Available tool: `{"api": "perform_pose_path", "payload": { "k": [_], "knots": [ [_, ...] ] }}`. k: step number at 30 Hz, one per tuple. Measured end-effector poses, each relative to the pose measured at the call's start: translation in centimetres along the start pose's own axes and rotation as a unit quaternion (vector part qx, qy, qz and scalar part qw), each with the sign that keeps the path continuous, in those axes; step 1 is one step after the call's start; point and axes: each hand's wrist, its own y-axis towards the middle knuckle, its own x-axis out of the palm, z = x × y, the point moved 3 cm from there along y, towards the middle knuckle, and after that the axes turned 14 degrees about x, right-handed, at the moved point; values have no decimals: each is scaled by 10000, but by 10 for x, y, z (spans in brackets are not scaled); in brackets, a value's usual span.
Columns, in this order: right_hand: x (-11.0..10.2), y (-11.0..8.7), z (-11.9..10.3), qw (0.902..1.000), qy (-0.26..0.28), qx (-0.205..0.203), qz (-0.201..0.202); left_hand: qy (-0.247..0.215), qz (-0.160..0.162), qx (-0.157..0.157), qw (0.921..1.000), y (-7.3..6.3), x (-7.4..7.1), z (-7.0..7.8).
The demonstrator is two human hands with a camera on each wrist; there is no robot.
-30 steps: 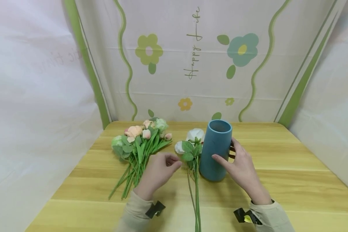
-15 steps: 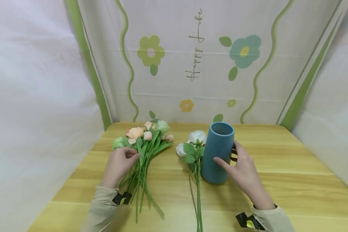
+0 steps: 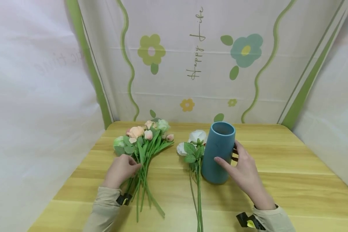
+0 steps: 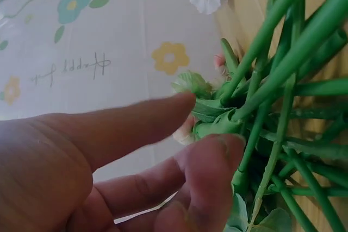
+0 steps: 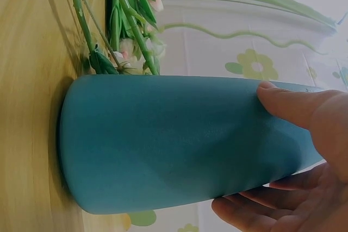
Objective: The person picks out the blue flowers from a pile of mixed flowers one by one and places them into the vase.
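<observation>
My right hand [image 3: 243, 169] grips the blue vase [image 3: 217, 154], which stands upright on the table. In the right wrist view, the thumb lies along one side of the vase [image 5: 174, 145] and the fingers curve along the other. My left hand [image 3: 121, 170] is at the stems of a bunch of artificial flowers [image 3: 145, 138] in peach, pink and pale green. Its thumb and curled forefinger pinch at a green flower stem [image 4: 215, 127] in the left wrist view. Between the bunch and the vase lie white artificial roses [image 3: 196, 137], their long stems [image 3: 199, 196] pointing toward me.
The wooden table [image 3: 278, 180] extends to both sides of the flowers and vase. White printed cloth [image 3: 168, 83] hangs along its back, and plain-looking cloth walls [image 3: 37, 122] close in left and right. Loose stems [image 3: 156, 203] fan out below the bunch.
My left hand has moved left from beside the white roses to the peach and green bunch, then slightly down along its stems. My right hand keeps its hold on the vase.
</observation>
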Motion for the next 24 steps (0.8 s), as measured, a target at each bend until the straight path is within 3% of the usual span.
{"api": "perform_pose_path", "payload": {
  "k": [6, 15, 24],
  "knots": [
    [-1, 0, 0, 9999, 32, 86, -54, 101, -300, -70, 9995, 0, 5, 1],
    [-1, 2, 1, 10000, -9, -17, -5, 82, -293, 11, 9995, 2, 10, -2],
    [-1, -2, 0, 9999, -151, -52, 49, 198, -412, 37, 9989, -5, 11, 3]
  ]
}}
